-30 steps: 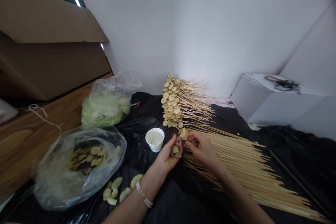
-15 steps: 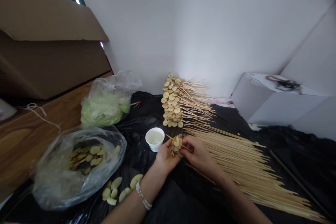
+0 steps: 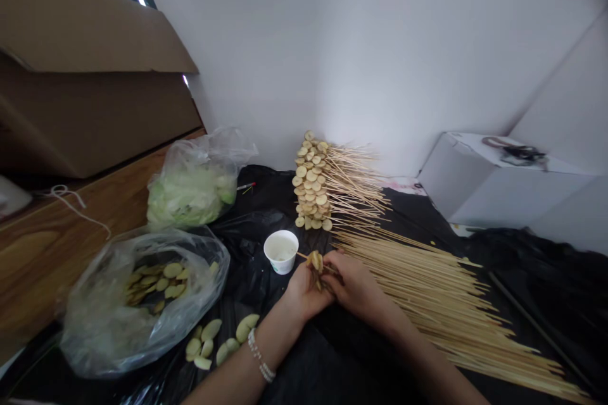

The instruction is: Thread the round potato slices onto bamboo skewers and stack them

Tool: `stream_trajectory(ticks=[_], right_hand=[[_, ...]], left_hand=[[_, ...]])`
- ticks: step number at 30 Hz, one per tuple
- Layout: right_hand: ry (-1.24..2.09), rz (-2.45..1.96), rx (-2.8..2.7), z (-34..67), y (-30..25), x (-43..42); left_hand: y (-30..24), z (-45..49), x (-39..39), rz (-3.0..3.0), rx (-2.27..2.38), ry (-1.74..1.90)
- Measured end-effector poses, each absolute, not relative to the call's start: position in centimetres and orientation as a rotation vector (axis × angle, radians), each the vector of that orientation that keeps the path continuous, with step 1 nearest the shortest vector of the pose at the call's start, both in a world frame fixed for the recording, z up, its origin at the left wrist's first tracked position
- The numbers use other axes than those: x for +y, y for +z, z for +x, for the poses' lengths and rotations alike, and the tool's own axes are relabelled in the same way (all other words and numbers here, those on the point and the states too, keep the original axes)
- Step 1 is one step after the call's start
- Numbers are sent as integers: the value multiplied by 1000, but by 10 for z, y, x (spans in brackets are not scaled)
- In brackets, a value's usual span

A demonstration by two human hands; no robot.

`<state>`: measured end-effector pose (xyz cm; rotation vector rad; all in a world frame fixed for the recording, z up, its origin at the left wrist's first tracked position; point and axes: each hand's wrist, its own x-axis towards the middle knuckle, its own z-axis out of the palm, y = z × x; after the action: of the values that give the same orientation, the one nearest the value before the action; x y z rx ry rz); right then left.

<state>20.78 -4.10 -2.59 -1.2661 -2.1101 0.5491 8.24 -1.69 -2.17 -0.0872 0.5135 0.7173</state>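
My left hand is closed around a few round potato slices just right of a white paper cup. Touching it from the right, my right hand pinches a thin bamboo skewer whose tip pokes out to the left through the slices. A wide bundle of bare skewers lies to the right on the black plastic sheet. Behind the hands a pile of finished slice skewers leans near the wall.
A clear bag of potato slices and a bag of green leaves sit at the left, with loose slices by my left wrist. Cardboard boxes stand on the wooden counter. A white box is at the right.
Both hands drew together and dropped slightly toward me. The slices, spread in my left palm before, are now gathered on the skewer between the two hands.
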Motion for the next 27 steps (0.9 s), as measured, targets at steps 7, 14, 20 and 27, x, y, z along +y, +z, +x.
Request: stream_trajectory(ticks=[7,14,20,27], right_hand=[[458,-1357,-2114,208,-23,-41],[366,-1392,-2008,218,-21,-37],[382,-1338,-1886,229,-19,-32],[418,-1310,-1918,226,-16,-34]], left_hand=[[-30,82,-17,-93,495,684],[-26,80,-21,-18,523,605],[-26,80,-20,-50,593,638],[-29,81,-17,-107,671,753]])
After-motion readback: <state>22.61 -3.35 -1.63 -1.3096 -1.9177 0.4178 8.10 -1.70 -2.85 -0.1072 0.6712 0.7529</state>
